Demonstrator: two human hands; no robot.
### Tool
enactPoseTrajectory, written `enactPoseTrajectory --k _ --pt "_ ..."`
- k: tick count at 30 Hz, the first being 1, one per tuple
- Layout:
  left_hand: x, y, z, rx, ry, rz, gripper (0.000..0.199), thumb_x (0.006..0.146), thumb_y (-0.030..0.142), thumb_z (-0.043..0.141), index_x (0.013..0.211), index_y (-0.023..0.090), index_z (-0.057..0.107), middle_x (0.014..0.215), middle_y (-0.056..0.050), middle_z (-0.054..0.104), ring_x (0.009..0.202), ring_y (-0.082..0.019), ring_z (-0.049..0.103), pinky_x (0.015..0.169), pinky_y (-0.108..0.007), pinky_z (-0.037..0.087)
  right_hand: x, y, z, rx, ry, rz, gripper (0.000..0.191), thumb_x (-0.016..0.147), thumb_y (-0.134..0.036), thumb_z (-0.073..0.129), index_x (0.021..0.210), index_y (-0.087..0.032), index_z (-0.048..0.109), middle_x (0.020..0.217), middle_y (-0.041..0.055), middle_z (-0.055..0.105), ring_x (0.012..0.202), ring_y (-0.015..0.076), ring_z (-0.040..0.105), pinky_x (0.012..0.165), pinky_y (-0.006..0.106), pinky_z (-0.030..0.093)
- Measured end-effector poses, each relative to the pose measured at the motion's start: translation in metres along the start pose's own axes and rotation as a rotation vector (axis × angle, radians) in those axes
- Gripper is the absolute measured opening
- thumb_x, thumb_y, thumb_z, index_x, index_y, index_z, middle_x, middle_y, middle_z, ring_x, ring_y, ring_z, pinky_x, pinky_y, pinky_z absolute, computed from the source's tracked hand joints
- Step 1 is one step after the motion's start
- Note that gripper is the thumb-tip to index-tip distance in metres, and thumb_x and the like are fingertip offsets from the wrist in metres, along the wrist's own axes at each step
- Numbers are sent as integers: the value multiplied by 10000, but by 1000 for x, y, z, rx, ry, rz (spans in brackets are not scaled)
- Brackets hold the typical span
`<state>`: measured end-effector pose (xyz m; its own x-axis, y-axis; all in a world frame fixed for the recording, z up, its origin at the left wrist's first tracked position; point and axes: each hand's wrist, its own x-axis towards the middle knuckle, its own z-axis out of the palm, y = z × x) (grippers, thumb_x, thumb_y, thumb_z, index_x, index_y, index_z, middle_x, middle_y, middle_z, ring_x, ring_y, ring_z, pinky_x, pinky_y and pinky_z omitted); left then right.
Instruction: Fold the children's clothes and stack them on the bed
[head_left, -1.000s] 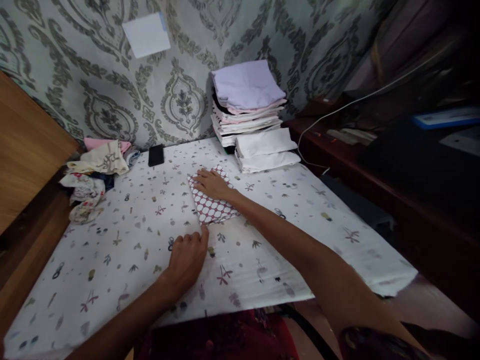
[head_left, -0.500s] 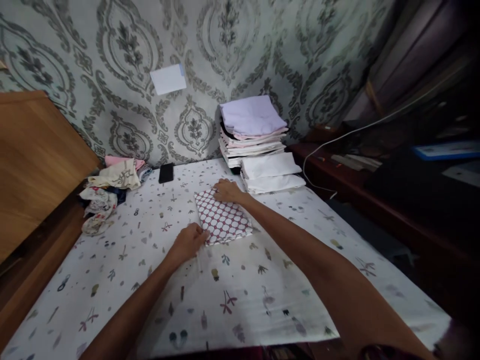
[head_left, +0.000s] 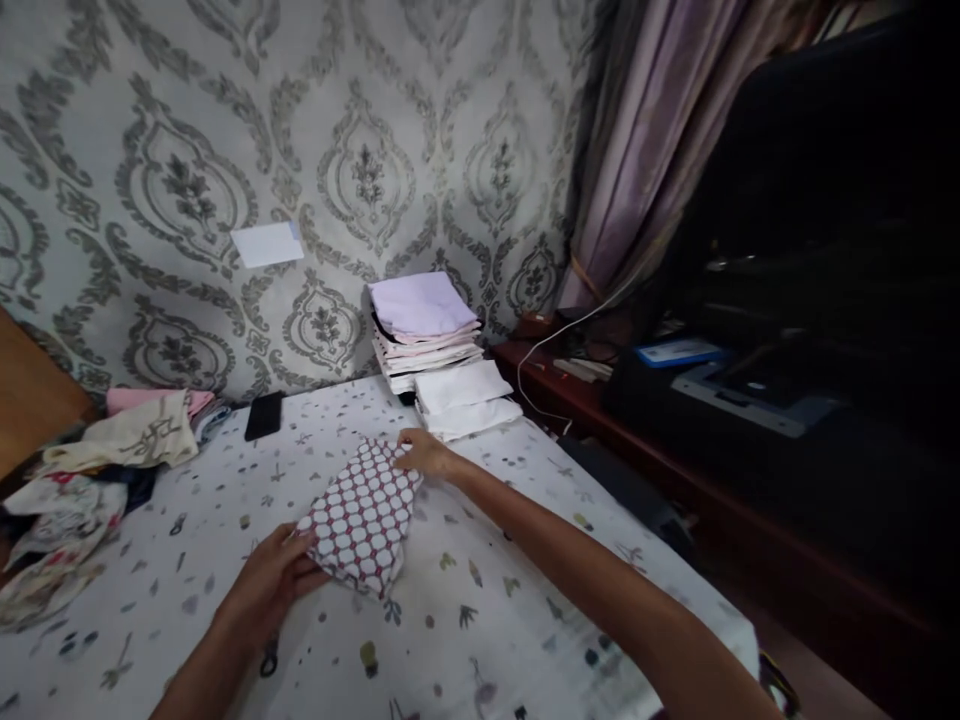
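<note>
A folded cloth, white with a red and dark lattice pattern, is held between my two hands, tilted over the printed bedsheet. My left hand grips its near left corner, thumb on top and fingers underneath. At the far right corner my right hand pinches the edge. Beyond the right hand lie folded white cloths, beside a tall stack of folded clothes topped by a lilac piece.
Crumpled clothes lie in a heap at the left. A black phone rests near the wall. On the right, a white cable runs over a dark red ledge. A lilac curtain hangs behind.
The patterned cloth, flat on the sheet before, is now lifted and turned, with both hands gripping its corners. The camera view has swung to the right and up.
</note>
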<state>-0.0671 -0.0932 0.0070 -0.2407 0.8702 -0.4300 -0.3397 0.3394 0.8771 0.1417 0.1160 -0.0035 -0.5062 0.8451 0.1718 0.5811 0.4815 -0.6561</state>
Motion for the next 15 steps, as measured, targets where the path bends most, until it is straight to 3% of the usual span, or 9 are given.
enactPoseTrajectory --k 3,6,11,15 --pt "3 2 16 12 4 32 453 634 243 850 994 202 578 934 -67 746 775 -232 738 735 -379 605 -23 15 -13 119 87 25 169 682 -202 695 817 -201 592 778 -35 624 723 160 611 627 249 486" --pt "21 17 47 60 16 154 461 591 258 853 944 210 561 842 -15 723 676 -190 708 643 -323 586 -37 31 -46 256 219 23 155 714 -244 616 853 -212 557 795 -26 608 700 153 574 611 253 459" --pt "81 59 129 121 -80 369 376 644 263 773 932 211 537 834 -4 709 653 -155 675 639 -300 573 -36 68 -120 435 599 4 194 670 -333 628 794 -225 524 770 -17 587 708 170 549 655 286 454" --pt "143 81 195 292 -97 534 288 761 239 662 999 207 504 848 -15 683 669 -141 663 646 -282 563 -18 106 -151 318 810 158 203 681 -356 602 818 -224 532 772 -9 603 724 184 567 679 302 476"
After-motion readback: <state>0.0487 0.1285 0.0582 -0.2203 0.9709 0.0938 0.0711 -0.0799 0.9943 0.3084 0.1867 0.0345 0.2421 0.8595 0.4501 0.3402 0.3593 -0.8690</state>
